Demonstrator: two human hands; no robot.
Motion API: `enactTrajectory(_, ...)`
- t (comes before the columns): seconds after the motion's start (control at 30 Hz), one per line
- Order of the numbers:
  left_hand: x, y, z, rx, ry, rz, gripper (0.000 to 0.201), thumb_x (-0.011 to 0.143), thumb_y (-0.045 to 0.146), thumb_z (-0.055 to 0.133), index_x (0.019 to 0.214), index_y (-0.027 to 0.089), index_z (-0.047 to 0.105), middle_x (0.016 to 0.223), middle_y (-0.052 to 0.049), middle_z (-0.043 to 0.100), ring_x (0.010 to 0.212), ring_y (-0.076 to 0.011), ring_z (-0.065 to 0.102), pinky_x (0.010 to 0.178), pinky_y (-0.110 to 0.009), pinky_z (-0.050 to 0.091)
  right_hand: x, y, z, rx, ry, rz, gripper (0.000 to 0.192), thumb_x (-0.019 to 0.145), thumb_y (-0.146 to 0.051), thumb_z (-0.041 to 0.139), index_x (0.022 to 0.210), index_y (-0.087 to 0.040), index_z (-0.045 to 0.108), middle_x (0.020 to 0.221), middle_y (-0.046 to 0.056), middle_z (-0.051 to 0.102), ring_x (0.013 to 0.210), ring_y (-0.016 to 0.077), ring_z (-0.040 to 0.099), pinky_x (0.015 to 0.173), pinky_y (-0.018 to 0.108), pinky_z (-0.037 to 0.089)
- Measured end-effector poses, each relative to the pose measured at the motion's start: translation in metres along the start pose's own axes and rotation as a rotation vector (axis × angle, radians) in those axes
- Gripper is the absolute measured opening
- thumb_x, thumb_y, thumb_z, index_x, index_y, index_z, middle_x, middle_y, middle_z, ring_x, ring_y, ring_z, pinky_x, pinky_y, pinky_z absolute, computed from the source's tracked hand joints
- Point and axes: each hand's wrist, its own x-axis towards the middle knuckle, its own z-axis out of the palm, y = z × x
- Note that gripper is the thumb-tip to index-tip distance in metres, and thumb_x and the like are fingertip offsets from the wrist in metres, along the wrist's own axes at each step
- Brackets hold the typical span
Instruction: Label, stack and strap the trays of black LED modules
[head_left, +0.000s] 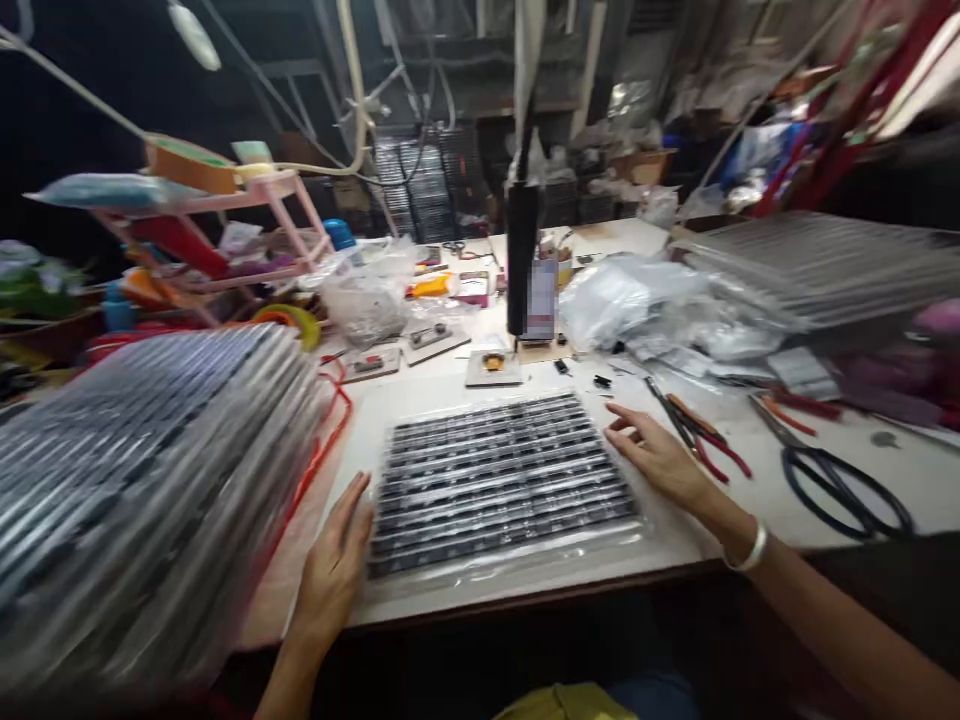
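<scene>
The clear tray (499,485) of dark parts lies in the lower center, long axis left to right. The left hand (337,565) and right hand (660,460) flank it, fingers open, touching its edges.

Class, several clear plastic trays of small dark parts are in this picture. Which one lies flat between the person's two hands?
The single tray at the table's front edge. The left hand and right hand rest at its sides; the other trays sit in stacks, left and right.
</scene>
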Motion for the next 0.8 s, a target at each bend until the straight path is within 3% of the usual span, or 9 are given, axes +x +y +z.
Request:
enactTrajectory(0.17, 0.011, -0.010, 0.007, 0.096, -0.044, 0.103, 0.056, 0.087, 0.051, 0.040, 0.134, 0.021, 0.048, 0.141, -0.007, 0.047, 0.134, -0.0229, 0.038, 0.114, -0.044, 0.024, 0.007, -0.001, 0.020, -0.343, 0.005, -0.200, 0.041, 0.093, -0.030, 0.037, 0.128, -0.018, 0.054, 0.111, 0.012, 0.055, 0.100, 0.0211, 0.056, 0.091, 0.036, 0.047)
enactTrajectory(0.27, 0.014, -0.013, 0.015, 0.260, -0.026, 0.199, 0.057, 0.090, 0.048, 0.032, 0.134, 0.016, 0.048, 0.141, -0.011, 0.047, 0.132, -0.0240, 0.040, 0.113, -0.046, 0.027, 0.009, -0.008, 0.029, -0.599, -0.003, -0.261, 0.043, 0.092, -0.018, 0.032, 0.131, -0.017, 0.051, 0.126, 0.015, 0.053, 0.106, 0.0262, 0.051, 0.088, 0.040, 0.046)
enactTrajectory(0.4, 0.012, -0.003, 0.021, 0.520, -0.018, 0.181, 0.057, 0.093, 0.040, 0.021, 0.136, 0.013, 0.045, 0.139, -0.013, 0.048, 0.132, -0.0291, 0.039, 0.109, -0.057, 0.026, 0.009, -0.015, 0.034, -0.848, -0.087, -0.315, 0.053, 0.084, -0.004, 0.032, 0.136, -0.009, 0.045, 0.126, 0.018, 0.055, 0.100, 0.0308, 0.050, 0.082, 0.046, 0.043)
enactTrajectory(0.5, 0.012, 0.007, 0.015, 0.556, -0.038, 0.179, 0.057, 0.092, 0.037, 0.022, 0.137, 0.010, 0.044, 0.139, -0.014, 0.047, 0.132, -0.0302, 0.039, 0.108, -0.058, 0.027, 0.011, -0.014, 0.028, -0.800, -0.107, -0.335, 0.053, 0.085, -0.005, 0.031, 0.136, -0.008, 0.045, 0.123, 0.017, 0.058, 0.099, 0.0303, 0.052, 0.083, 0.047, 0.042)
enactTrajectory(0.57, 0.010, 0.008, 0.001, 0.478, -0.123, 0.198, 0.056, 0.091, 0.040, 0.027, 0.136, 0.012, 0.045, 0.139, -0.012, 0.048, 0.132, -0.0280, 0.039, 0.109, -0.053, 0.029, 0.008, -0.008, 0.017, -0.636, -0.140, -0.342, 0.048, 0.091, -0.013, 0.029, 0.136, -0.012, 0.046, 0.124, 0.014, 0.059, 0.103, 0.0278, 0.053, 0.087, 0.045, 0.043)
enactTrajectory(0.67, -0.005, -0.002, -0.031, 0.357, -0.339, 0.218, 0.050, 0.090, 0.039, 0.033, 0.136, 0.026, 0.046, 0.140, -0.002, 0.047, 0.133, -0.0223, 0.038, 0.110, -0.045, 0.031, -0.009, 0.010, -0.010, -0.388, -0.246, -0.361, 0.045, 0.095, -0.027, 0.028, 0.135, -0.021, 0.049, 0.130, 0.008, 0.057, 0.118, 0.0232, 0.051, 0.098, 0.041, 0.041)
enactTrajectory(0.8, -0.042, -0.021, -0.062, 0.389, -0.487, 0.310, 0.061, 0.082, 0.022, 0.039, 0.139, 0.042, 0.032, 0.144, 0.008, 0.038, 0.137, -0.0220, 0.028, 0.112, -0.048, 0.024, -0.065, 0.036, -0.037, -0.355, -0.356, -0.362, 0.051, 0.088, -0.025, 0.034, 0.136, -0.034, 0.046, 0.141, 0.002, 0.047, 0.134, 0.0237, 0.037, 0.108, 0.050, 0.029)
